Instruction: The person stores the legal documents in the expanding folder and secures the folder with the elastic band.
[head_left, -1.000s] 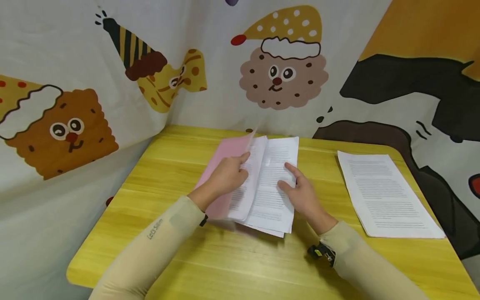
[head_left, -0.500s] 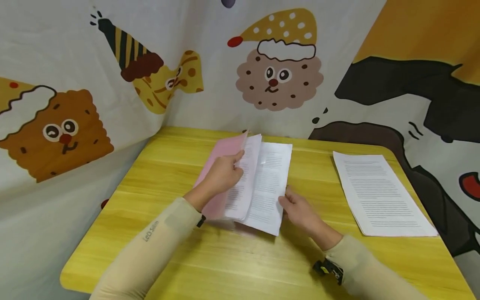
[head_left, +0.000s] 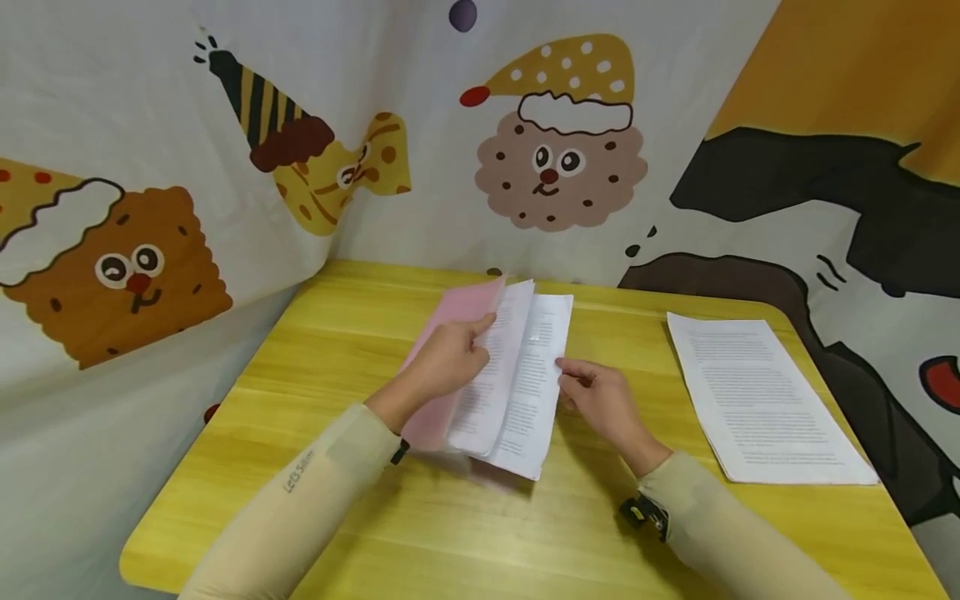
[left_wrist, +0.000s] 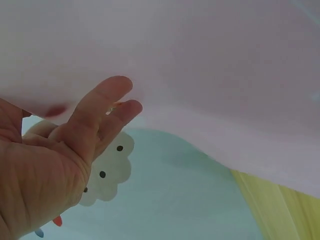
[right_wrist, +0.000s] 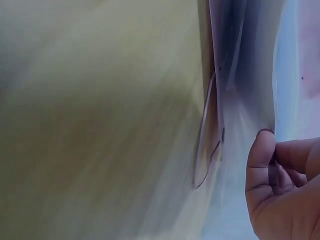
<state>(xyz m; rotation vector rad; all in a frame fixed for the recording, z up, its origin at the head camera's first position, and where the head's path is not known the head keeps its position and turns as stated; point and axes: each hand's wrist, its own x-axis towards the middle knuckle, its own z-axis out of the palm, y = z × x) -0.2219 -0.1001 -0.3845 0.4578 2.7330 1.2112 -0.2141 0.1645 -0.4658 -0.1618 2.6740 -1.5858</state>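
At four o'clock, the right hand [head_left: 603, 402] pinches white printed sheets [head_left: 537, 379]; the left hand [head_left: 447, 358] grips a pink plastic folder [head_left: 465, 303]. Tugging risks creases.

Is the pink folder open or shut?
Open: in the head view, printed sheets show uncovered to the right of its pink cover.

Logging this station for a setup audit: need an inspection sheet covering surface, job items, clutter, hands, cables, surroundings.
Surface: yellow wood-grain table
Job items: pink folder, open, with printed sheets; separate printed stack lying at the table's right
Clutter: nothing seen
Left hand: holds the folder open
Right hand: pinches the sheets' right edge
Cables: no definite cable; thin loop beside the pages, nature unclear
Surroundings: cartoon-print fabric backdrop behind the table
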